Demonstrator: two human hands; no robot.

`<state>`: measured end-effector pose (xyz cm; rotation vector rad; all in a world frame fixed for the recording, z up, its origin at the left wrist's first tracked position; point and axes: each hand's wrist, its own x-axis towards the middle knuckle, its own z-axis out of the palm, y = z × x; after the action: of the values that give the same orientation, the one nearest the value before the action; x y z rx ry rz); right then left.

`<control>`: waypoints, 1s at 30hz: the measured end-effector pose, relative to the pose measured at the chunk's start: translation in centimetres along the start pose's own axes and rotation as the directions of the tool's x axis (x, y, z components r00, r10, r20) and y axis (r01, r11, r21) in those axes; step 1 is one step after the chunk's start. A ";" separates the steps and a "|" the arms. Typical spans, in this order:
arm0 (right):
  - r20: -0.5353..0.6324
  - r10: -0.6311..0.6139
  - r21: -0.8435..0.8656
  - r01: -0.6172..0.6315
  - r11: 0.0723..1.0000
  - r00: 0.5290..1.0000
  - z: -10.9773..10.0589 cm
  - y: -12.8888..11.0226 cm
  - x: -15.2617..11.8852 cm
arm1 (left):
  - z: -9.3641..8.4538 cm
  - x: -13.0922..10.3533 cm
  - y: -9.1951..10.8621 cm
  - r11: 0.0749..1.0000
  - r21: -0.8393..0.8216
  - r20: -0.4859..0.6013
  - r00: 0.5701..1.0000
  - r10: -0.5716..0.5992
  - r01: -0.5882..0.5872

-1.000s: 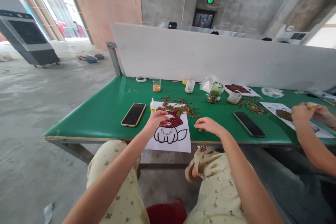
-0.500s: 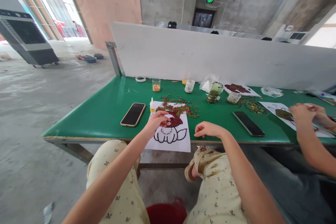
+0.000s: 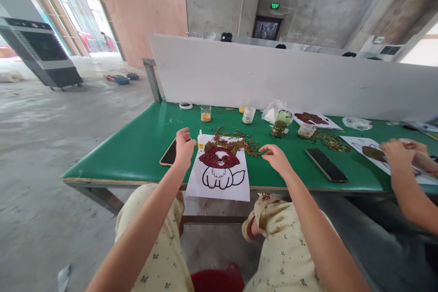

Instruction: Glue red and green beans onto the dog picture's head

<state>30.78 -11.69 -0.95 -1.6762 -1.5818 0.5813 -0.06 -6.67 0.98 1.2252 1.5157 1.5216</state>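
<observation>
A paper with a fox-like animal outline [image 3: 219,187] lies at the table's front edge, hanging slightly over it. Dark red beans cover most of the animal's head, and greenish ones fill the ears; body and tail are white. My left hand [image 3: 185,148] hovers over a phone [image 3: 167,155], fingers apart and curved toward a small white glue bottle [image 3: 200,140] standing at the paper's upper left corner. No contact with the bottle shows. To the right of the paper, my right hand [image 3: 276,159] reaches with parted fingers to the edge of loose mixed beans [image 3: 251,147].
Behind stand a cup of yellowish kernels [image 3: 205,114], a white cup [image 3: 248,115] and a tipped green jar [image 3: 281,123]. A second phone [image 3: 326,164] lies to the right. Beyond it, a co-worker's hands [image 3: 398,150] work over another picture. A white partition [image 3: 260,73] bounds the table's back.
My left hand has moved left off the drawing toward the glue bottle, uncovering the animal's face. My right hand has moved slightly up toward the loose beans, its fingers stretching out.
</observation>
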 end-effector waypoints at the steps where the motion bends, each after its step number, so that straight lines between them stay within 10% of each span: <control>1: -0.013 -0.006 0.009 0.006 1.000 1.000 0.2 -0.1 0.0 | 0.2 0.6 -0.3 0.996 0.035 0.030 0.996 -0.084 0.083; 10: 0.003 -0.074 0.014 0.074 0.997 0.997 2.5 -1.7 0.2 | 2.0 2.7 -1.4 0.883 0.418 0.213 0.968 0.133 -0.214; 16: 0.094 -0.154 0.110 0.143 0.984 0.984 5.6 -3.6 0.2 | 2.7 1.5 -0.4 0.963 0.069 0.244 0.940 0.239 -0.262; 21: 0.198 -0.231 0.342 0.154 0.927 0.953 8.2 -6.0 -0.1 | 3.9 -1.5 0.5 0.958 -0.283 0.429 0.899 0.094 0.035; 25: 0.194 -0.276 0.427 0.172 0.888 0.942 9.6 -7.1 0.3 | 4.2 -2.3 0.7 0.923 -0.353 0.512 0.857 0.052 0.154; 30: 0.088 -0.209 0.308 0.173 0.936 0.974 8.4 -6.8 2.3 | 3.0 -0.1 0.5 0.980 -0.199 0.389 0.915 0.105 -0.028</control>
<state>20.37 -7.93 -0.50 -1.2671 -1.6273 0.7875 2.82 -5.76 1.14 1.3832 1.0483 1.3218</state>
